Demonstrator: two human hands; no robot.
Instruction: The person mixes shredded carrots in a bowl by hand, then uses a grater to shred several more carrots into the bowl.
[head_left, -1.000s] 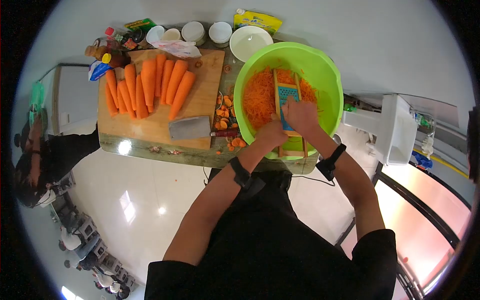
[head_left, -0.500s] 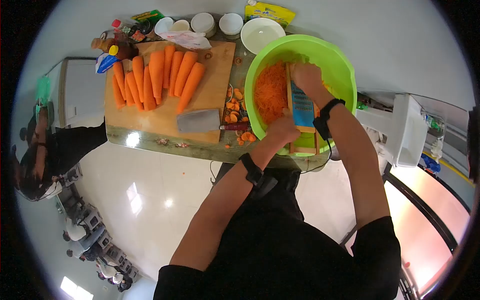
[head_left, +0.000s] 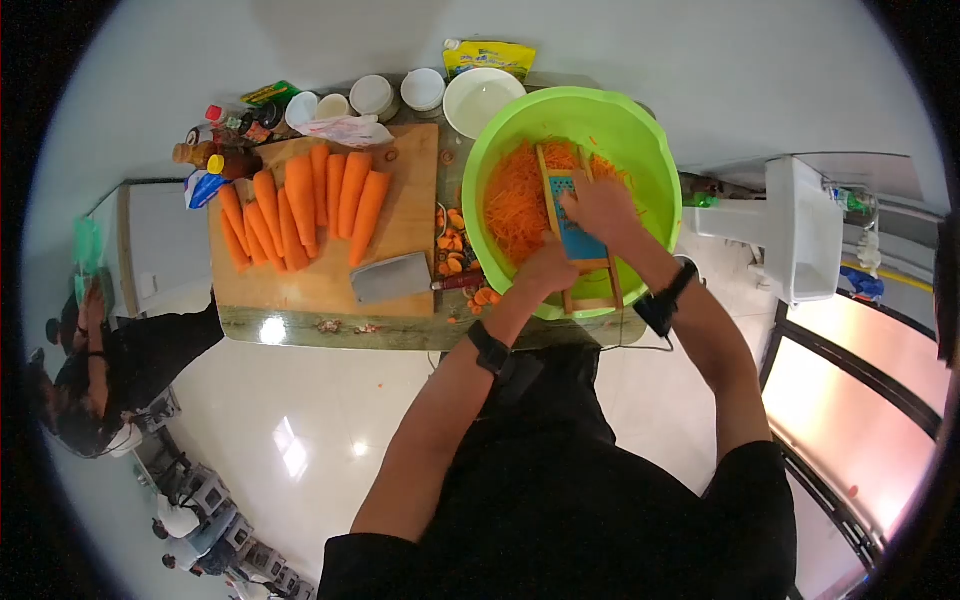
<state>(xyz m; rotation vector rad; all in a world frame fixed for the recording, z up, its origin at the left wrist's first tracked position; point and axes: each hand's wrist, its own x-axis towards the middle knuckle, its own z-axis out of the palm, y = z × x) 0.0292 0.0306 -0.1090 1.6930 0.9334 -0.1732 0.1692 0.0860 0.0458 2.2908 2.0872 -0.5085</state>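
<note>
A wooden-framed grater (head_left: 580,240) with a blue plate leans inside the large green basin (head_left: 650,150). My left hand (head_left: 545,268) is closed around the left side of its frame. My right hand (head_left: 605,212) lies over the blue plate, fingers curled; whatever is under them is hidden. Shredded carrot (head_left: 512,205) is heaped in the basin left of the grater, with more shreds beyond its top end.
Several peeled carrots (head_left: 295,210) lie on a wooden cutting board (head_left: 400,220), with a cleaver (head_left: 392,278) at its front edge. Carrot scraps (head_left: 455,245) sit between board and basin. Bowls (head_left: 484,102) and bottles (head_left: 235,163) line the back. A person (head_left: 110,350) stands at left.
My right hand has slid down the grater toward me, baring the upper end of its frame. My left hand keeps its hold. The whole view has shifted slightly.
</note>
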